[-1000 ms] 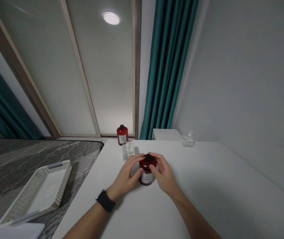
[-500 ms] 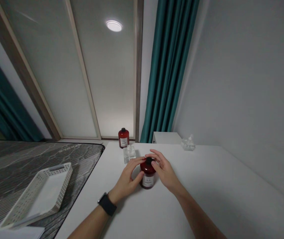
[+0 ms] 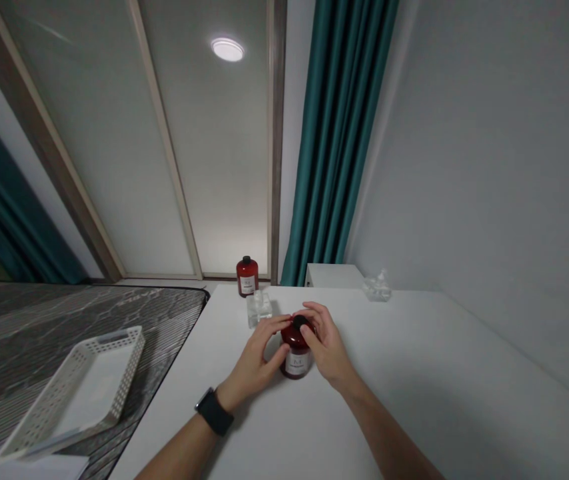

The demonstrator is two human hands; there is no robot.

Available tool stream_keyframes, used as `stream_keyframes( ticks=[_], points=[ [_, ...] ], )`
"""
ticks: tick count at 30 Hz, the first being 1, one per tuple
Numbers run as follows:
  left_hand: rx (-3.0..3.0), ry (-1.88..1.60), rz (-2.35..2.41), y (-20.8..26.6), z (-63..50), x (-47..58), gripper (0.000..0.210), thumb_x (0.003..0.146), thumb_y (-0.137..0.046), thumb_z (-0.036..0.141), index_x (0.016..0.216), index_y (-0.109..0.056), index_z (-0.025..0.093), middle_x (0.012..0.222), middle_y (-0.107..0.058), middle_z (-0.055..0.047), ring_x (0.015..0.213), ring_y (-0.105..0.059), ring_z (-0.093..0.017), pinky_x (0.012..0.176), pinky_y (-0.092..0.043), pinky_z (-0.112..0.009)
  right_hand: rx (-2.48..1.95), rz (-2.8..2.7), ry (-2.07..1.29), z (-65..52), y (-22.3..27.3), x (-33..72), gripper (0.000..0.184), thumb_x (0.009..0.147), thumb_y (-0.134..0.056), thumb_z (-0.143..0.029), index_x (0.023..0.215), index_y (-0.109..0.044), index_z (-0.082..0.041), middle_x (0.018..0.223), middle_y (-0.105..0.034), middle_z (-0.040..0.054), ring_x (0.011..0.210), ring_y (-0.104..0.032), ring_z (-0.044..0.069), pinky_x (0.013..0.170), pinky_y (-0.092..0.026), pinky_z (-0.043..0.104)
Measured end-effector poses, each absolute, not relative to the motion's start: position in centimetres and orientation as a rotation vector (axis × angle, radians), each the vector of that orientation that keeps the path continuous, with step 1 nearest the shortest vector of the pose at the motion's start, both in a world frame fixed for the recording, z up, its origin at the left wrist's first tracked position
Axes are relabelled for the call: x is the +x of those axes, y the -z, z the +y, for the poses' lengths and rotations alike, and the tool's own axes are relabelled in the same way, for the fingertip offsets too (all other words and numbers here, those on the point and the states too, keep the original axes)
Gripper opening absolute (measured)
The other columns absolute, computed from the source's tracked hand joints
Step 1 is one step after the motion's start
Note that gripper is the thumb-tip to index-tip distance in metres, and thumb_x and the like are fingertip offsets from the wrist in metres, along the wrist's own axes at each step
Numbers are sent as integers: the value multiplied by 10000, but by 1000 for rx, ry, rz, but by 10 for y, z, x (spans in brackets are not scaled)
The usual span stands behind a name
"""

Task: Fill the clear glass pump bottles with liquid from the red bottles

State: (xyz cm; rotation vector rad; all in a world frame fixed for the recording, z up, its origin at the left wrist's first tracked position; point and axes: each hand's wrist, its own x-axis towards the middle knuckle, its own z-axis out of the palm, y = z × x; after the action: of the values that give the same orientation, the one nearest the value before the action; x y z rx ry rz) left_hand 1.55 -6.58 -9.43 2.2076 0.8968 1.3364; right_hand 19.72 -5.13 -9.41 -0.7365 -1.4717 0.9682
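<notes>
A dark red bottle (image 3: pixel 295 339) with a white label stands upright on the white table in front of me. My left hand (image 3: pixel 263 353) curves round its left side, thumb low and fingers at the shoulder, with a black watch on the wrist. On the bottle's top is a black cap (image 3: pixel 299 321), gripped between the thumb and fingers of my right hand (image 3: pixel 323 343). Whether the cap is loose on the neck, I cannot tell. Behind my left hand sits a clear glass bottle (image 3: pixel 258 311), with a second red bottle (image 3: pixel 247 277) beyond it.
Another clear glass bottle (image 3: pixel 378 288) stands at the table's far right. A white perforated basket (image 3: pixel 127 373) lies to the left on a dark grey patterned surface (image 3: pixel 174 313). A white cabinet (image 3: pixel 335 275) stands behind the table (image 3: pixel 414 373), near a teal curtain (image 3: pixel 334 167).
My right hand has moved slightly, and its thumb and fingers have closed in on the cap. The cap sits a little more to the right. My left hand stays round the bottle.
</notes>
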Motion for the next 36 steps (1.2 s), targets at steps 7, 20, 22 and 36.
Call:
stream_keyframes(
  ticks=[7, 20, 22, 36],
  points=[
    [2202, -1336, 886, 95, -65, 14, 332, 962, -567, 227, 1293, -558, 249, 1371, -591, -114, 1293, -524, -271, 1110, -404, -501, -679, -1513, -1042, -53, 92, 202, 445, 960, -569, -403, 1368, -443, -281, 1253, -660, 77, 1239, -581, 224, 1111, -410, 410],
    [2038, -1354, 869, 97, -66, 19, 315, 954, -592, 236, 1268, -589, 241, 1358, -585, -120, 1281, -523, -278, 1043, -452, -454, -725, -1307, -1001, -59, 97, 186, 432, 912, -626, -363, 1288, -431, -271, 1062, -670, 36, 1028, -649, 195, 982, -500, 358],
    [2035, -1351, 864, 97, -66, 19, 319, 952, -596, 235, 1270, -585, 245, 1359, -584, -116, 1285, -520, -276, 1042, -451, -450, -722, -1323, -1000, -60, 97, 187, 406, 918, -617, -373, 1271, -448, -267, 1079, -672, 44, 1042, -651, 200, 988, -499, 360],
    [1995, -1339, 866, 94, -66, 19, 298, 938, -621, 265, 1234, -606, 234, 1334, -590, -119, 1276, -517, -281, 1021, -452, -434, -702, -1273, -1128, -63, 92, 191, 542, 917, -616, -432, 1384, -399, -266, 1135, -687, 54, 1088, -652, 210, 1003, -505, 367]
  ],
)
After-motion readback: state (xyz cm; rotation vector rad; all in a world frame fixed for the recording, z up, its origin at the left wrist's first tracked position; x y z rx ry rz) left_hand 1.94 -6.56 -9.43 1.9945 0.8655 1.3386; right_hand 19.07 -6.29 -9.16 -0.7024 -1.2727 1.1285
